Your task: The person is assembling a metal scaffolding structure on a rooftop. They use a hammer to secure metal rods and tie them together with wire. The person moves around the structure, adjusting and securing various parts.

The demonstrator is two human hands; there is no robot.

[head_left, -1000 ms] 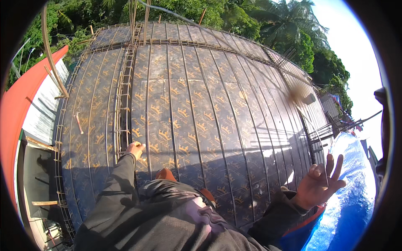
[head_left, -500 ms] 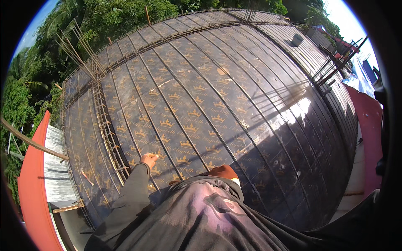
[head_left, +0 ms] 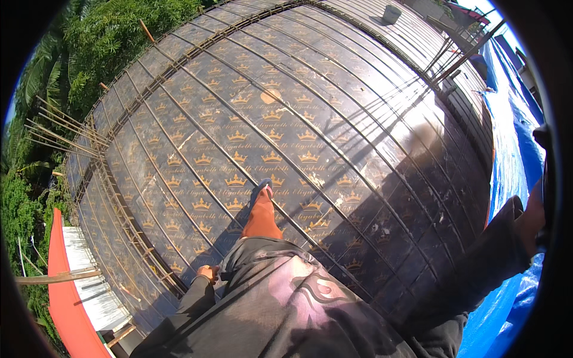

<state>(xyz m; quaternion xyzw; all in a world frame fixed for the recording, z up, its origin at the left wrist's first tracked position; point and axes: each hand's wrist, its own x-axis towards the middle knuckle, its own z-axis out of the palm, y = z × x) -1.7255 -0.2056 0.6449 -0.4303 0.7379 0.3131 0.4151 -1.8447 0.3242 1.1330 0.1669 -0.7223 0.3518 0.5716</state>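
My left hand (head_left: 208, 273) hangs low beside my body, its fingers curled in with nothing seen in them. Below it lie dark sheeting panels (head_left: 209, 122) printed with gold crowns and crossed by long thin steel bars (head_left: 304, 235). At the far right, my right hand (head_left: 530, 224) is raised near the picture's rim. Its fingers are cut off by the dark edge, so what they touch is hidden. My orange trouser leg (head_left: 262, 218) reaches forward, and the foot (head_left: 264, 186) is set down among the bars.
A steel bar cage (head_left: 131, 212) runs along the left side, with upright bars (head_left: 71, 140) leaning out at its far end. A grey bucket (head_left: 391, 14) stands far off. Blue tarpaulin (head_left: 507, 119) hangs at the right; a red sheet (head_left: 62, 280) lies beyond the left edge.
My left hand has drawn back and down toward my body. My right hand has come into view at the right. One leg has stepped forward, and the view has turned right.
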